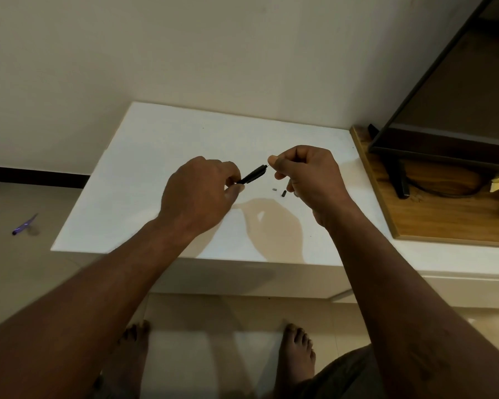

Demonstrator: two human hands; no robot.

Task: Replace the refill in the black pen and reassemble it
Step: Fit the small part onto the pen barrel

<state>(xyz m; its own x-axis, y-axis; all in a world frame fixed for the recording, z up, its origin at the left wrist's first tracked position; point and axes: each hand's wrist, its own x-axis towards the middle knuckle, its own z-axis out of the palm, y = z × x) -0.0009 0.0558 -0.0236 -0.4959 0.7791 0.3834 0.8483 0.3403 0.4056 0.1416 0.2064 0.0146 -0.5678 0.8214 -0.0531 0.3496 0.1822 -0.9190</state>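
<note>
One black pen [252, 174] between left hand [196, 194], right hand [306, 180]

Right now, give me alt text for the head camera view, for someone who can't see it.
A left hand grips a black pen above a white table while the right hand pinches at its protruding tip. A small grey part and a small black part lie on the table beside that hand.

white table [156, 145] by the wall, purple pen [25, 225] on floor, dark screen [458, 96] on wooden board [444, 220]
</note>
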